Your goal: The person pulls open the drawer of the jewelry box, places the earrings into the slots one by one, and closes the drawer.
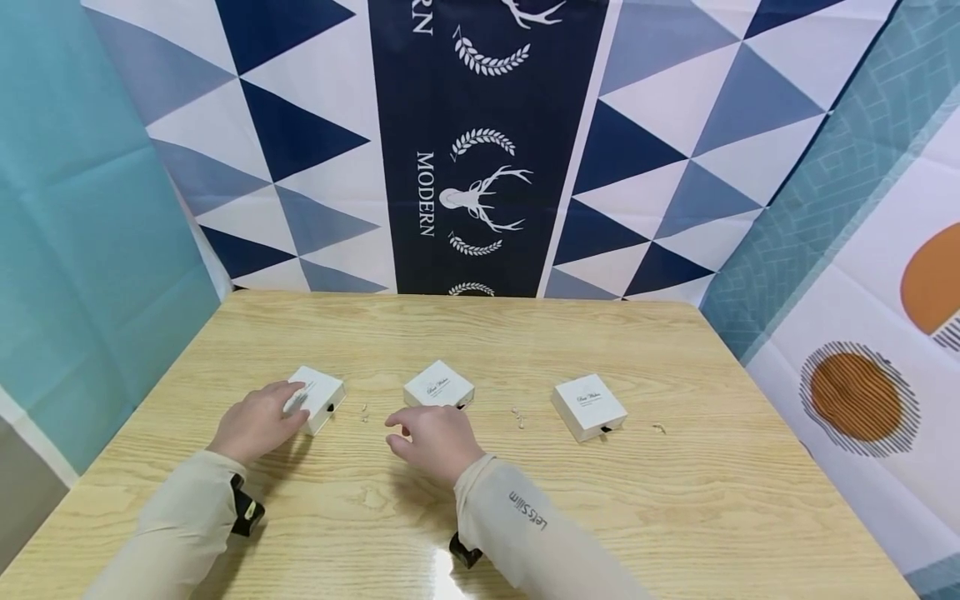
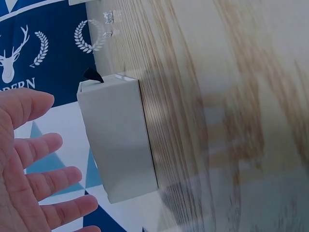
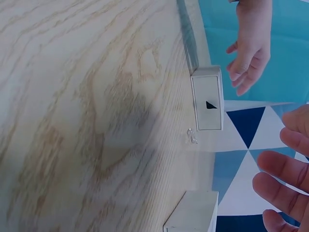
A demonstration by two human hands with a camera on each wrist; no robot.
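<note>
Three small white gift boxes with printed lids stand in a row on the table. My left hand [image 1: 258, 421] hovers over the left box [image 1: 322, 392], hiding part of its lid; in the left wrist view its fingers are spread, beside the box wall [image 2: 116, 140]. A black pull tab [image 3: 211, 105] sticks out of this box's front. My right hand [image 1: 435, 442] is in the air before the middle box [image 1: 438, 383], fingers loosely bent and holding nothing. Small shiny jewellery pieces [image 1: 364, 414] lie just right of the left box.
The right box [image 1: 588, 404] stands apart on the wooden table [image 1: 675, 517]. More tiny jewellery pieces [image 1: 519, 417] lie between the middle and right boxes, and another small piece [image 1: 658, 428] lies beyond the right one. A patterned cloth [image 1: 480, 167] hangs behind the table.
</note>
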